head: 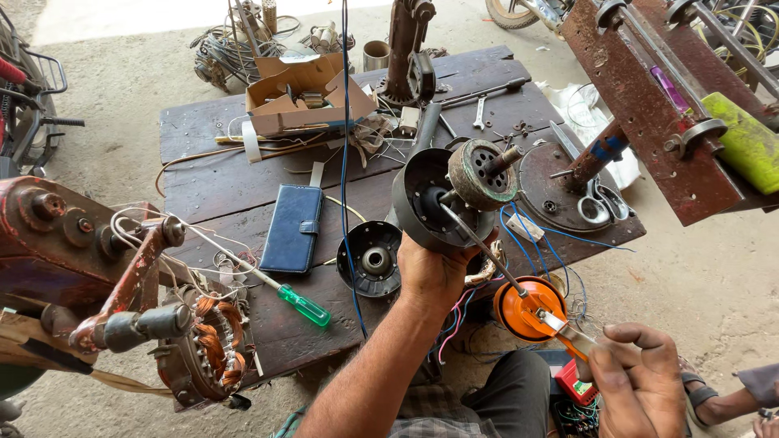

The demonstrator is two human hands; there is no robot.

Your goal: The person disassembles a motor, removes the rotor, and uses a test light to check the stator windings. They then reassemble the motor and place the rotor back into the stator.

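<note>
— Looking down: what do the hands hold?
— Left hand (432, 272) grips the motor housing (442, 199) above the table (211, 134); right hand (637, 377) pinches the orange oil can (529, 310), spout inside.
— Nearby?
— Blue wallet (292, 229), green screwdriver (302, 304), bearing cover (371, 258), scissors (600, 203).

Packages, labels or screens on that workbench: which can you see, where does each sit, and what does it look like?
Cardboard box: far side of the wooden table, brown, flaps torn open, small parts inside.
Wallet-style case: table middle, lying flat, dark blue, rectangular, closed with a clasp.
Small label tag: near the blue wires at the table's right, pale and rectangular; too small to tell more.
No screens show.
</note>
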